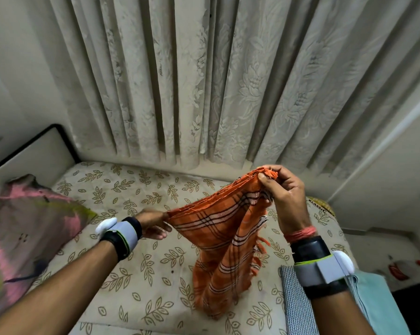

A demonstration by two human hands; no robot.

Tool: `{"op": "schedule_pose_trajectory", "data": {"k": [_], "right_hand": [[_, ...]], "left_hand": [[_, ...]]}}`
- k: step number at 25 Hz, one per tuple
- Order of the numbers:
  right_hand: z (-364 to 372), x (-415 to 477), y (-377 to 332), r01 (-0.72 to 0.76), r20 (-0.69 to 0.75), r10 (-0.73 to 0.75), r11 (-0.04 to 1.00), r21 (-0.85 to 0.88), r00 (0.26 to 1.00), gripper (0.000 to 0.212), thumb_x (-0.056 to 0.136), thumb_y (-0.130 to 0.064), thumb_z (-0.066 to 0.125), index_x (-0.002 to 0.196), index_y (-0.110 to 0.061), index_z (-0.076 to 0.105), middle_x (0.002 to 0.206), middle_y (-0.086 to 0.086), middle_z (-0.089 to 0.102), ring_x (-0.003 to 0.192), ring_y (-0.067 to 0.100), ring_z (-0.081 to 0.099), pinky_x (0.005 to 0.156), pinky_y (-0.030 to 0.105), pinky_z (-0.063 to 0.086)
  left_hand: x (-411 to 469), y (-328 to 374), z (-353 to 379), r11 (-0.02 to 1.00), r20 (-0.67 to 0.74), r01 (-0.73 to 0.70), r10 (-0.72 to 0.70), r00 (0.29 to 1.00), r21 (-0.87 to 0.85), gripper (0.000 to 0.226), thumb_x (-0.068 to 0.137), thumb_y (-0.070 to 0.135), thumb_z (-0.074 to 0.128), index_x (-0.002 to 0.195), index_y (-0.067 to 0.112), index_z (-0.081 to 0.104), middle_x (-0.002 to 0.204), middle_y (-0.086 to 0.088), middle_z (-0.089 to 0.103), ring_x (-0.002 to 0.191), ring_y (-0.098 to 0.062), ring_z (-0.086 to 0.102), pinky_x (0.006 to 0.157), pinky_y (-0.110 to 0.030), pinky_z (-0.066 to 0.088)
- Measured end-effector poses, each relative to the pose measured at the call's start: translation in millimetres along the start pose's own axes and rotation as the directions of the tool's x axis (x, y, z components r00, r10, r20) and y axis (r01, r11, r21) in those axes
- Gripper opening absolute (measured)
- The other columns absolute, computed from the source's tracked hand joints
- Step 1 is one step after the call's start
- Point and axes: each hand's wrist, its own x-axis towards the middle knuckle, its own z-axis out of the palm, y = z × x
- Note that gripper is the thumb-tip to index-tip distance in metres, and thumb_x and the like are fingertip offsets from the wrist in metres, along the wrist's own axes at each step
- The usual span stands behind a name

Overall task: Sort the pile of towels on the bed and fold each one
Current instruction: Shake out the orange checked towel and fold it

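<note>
At nine o'clock of the view a pink and yellow-green pillow (22,226) lies on the bed (131,189), whose sheet is cream with a brown leaf print, and a pale headboard with a dark rim (34,151) stands behind the pillow at ten o'clock. The left forearm comes in from seven o'clock with a black and grey band (122,233) on the wrist. The left hand (153,223) sits just left of centre, and its fingers (159,234) are curled and nip the left end of the top hem of the orange checked towel (228,250). The towel is held up in the air between the two hands. Its top edge slopes upward toward two o'clock, and its body hangs down in folds so that the lower end rests on the bed at about six o'clock. Fringe shows along its right side. Behind everything, from eleven to two o'clock, hangs a pale lace curtain (204,81) in long pleats. The right hand (284,189) is raised higher than the left, at about three o'clock. Its fingers (276,170) and thumb are closed tight on the bunched corner of the towel. An orange thread (301,233) and a second band (325,264) circle that wrist. At five o'clock, partly under the right forearm, a grey patterned towel (293,298) lies folded flat on the bed, with a light teal towel (373,305) just beside it at four o'clock.
</note>
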Motion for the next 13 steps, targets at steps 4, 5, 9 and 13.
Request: {"op": "schedule_pose_trajectory", "data": {"k": [4, 5, 9, 13], "right_hand": [[-31.8, 17.8, -0.7, -0.05, -0.129, 0.042, 0.997, -0.054, 0.991, 0.015, 0.095, 0.003, 0.061, 0.099, -0.01, 0.067, 0.076, -0.008, 0.073, 0.07, 0.002, 0.066, 0.066, 0.016, 0.057], [-39.9, 24.8, 0.8, -0.079, -0.149, 0.07, 0.995, -0.056, 0.986, 0.015, 0.096, 0.002, 0.061, 0.1, -0.01, 0.067, 0.076, -0.009, 0.074, 0.071, 0.001, 0.067, 0.068, 0.017, 0.058], [-63.3, 61.8, 2.7, -0.127, -0.217, 0.103, 0.987, -0.101, 0.971, 0.016, 0.095, -0.001, 0.064, 0.096, -0.016, 0.069, 0.077, -0.008, 0.075, 0.073, 0.001, 0.068, 0.076, 0.021, 0.06], [-67.0, 102.7, -7.3, -0.079, -0.225, 0.015, 0.957, -0.28, 0.974, 0.011, 0.096, -0.003, 0.065, 0.103, -0.011, 0.069, 0.086, -0.003, 0.069, 0.073, 0.001, 0.061, 0.069, 0.011, 0.051]], "left_hand": [[-23.2, 65.0, -35.9, 0.949, -0.269, -0.3, 0.266, 0.926, -0.098, 0.017, 0.095, 0.012, 0.062, 0.094, -0.004, 0.066, 0.073, -0.021, 0.07, 0.045, -0.023, 0.058, 0.042, -0.025, 0.049], [-33.5, 89.3, -45.7, 0.926, -0.311, -0.377, 0.348, 0.885, -0.036, 0.016, 0.096, 0.012, 0.06, 0.092, -0.002, 0.065, 0.071, -0.02, 0.069, 0.045, -0.023, 0.058, 0.043, -0.025, 0.049], [-84.8, 174.5, -60.3, 0.807, -0.289, -0.561, 0.591, 0.754, 0.186, 0.017, 0.095, 0.014, 0.06, 0.086, 0.001, 0.067, 0.065, -0.015, 0.069, 0.048, -0.021, 0.061, 0.046, -0.025, 0.049], [-115.3, 225.3, -64.7, 0.756, -0.277, -0.572, 0.651, 0.706, 0.319, 0.02, 0.095, 0.012, 0.056, 0.089, -0.003, 0.067, 0.068, -0.015, 0.067, 0.045, -0.019, 0.058, 0.041, -0.021, 0.046]]}}
